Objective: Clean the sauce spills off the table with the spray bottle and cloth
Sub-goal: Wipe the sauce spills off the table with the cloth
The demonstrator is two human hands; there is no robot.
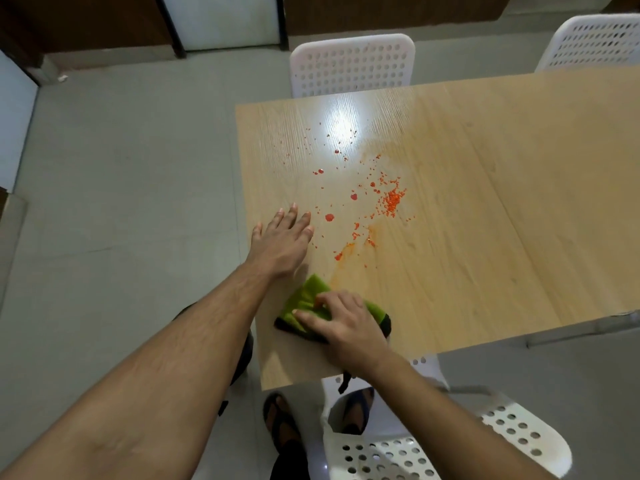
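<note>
Red-orange sauce drops and smears (391,199) are scattered over the middle of the light wooden table (485,202), with an orange wet streak running down toward the cloth. A green cloth with a dark edge (308,299) lies bunched near the table's near left corner. My right hand (349,327) lies on top of the cloth, fingers bent and pressing it down. My left hand (284,240) lies flat on the table by the left edge, fingers straight, just left of the spill. No spray bottle is in view.
White perforated chairs stand at the far side (353,64), at the far right (595,39) and close by at the lower right (450,441). Grey floor lies left of the table. My sandalled feet (280,420) show below the table's near edge.
</note>
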